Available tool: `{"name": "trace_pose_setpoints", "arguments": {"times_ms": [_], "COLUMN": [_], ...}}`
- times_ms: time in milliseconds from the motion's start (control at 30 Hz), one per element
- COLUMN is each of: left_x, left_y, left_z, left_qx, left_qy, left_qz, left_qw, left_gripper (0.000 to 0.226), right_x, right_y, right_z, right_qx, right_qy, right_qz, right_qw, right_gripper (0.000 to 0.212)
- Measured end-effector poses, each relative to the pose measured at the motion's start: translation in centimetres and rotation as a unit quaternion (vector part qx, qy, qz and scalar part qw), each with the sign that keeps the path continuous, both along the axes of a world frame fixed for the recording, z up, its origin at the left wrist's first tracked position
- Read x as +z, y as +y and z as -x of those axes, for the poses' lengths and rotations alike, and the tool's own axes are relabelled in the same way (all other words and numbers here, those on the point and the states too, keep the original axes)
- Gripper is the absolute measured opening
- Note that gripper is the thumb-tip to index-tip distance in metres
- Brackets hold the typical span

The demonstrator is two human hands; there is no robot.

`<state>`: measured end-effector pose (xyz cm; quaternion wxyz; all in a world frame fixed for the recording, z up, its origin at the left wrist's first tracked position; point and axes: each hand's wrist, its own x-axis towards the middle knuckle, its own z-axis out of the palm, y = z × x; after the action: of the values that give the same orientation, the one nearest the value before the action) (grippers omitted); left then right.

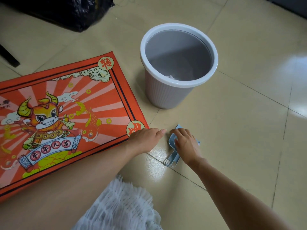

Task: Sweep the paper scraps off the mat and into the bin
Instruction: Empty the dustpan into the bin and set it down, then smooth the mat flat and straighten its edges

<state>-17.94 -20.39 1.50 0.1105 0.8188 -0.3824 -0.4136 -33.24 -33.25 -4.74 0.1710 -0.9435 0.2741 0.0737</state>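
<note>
1. Seemingly the sweeping is finished: no scraps show on the mat, and something pale, probably paper, lies at the bottom of the bin, which stands upright on the floor just beyond the mat's right edge.
2. The step in hand looks like setting down or taking up the dustpan set, a blue pan with handles lying flat on the tiles between mat and bin, nearer the person.
3. If any scraps remain out of view, the next move calls for a firm grip on those handles.
4. The right hand lies palm-down over the pan, fingers loosely bent; whether it grips, I cannot tell.
5. The left hand rests flat and open on the mat's near corner, fingers straight toward the right hand, holding nothing.
</note>
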Motion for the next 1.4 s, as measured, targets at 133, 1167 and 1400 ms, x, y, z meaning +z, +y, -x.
{"name": "trace_pose_setpoints", "arguments": {"times_ms": [133, 1167, 1400], "left_x": [1.1, 10.5, 4.3], "left_y": [0.0, 34.4, 42.7], "left_z": [-1.3, -27.6, -29.3], "left_qx": [-0.003, 0.088, 0.175], "left_qy": [-0.024, -0.296, -0.259], "left_qz": [0.018, -0.015, -0.036], "left_qw": [1.000, 0.951, 0.949], "left_gripper": [0.054, 0.074, 0.048], "right_x": [1.7, 13.5, 10.9], "right_y": [0.8, 27.1, 35.6], "right_z": [-2.1, -35.4, -40.7], "right_qx": [0.027, 0.372, 0.462], "right_qy": [-0.065, -0.133, -0.109], "right_qz": [0.027, 0.076, 0.073], "right_qw": [0.997, 0.916, 0.877], "right_gripper": [0.030, 0.033, 0.035]}}
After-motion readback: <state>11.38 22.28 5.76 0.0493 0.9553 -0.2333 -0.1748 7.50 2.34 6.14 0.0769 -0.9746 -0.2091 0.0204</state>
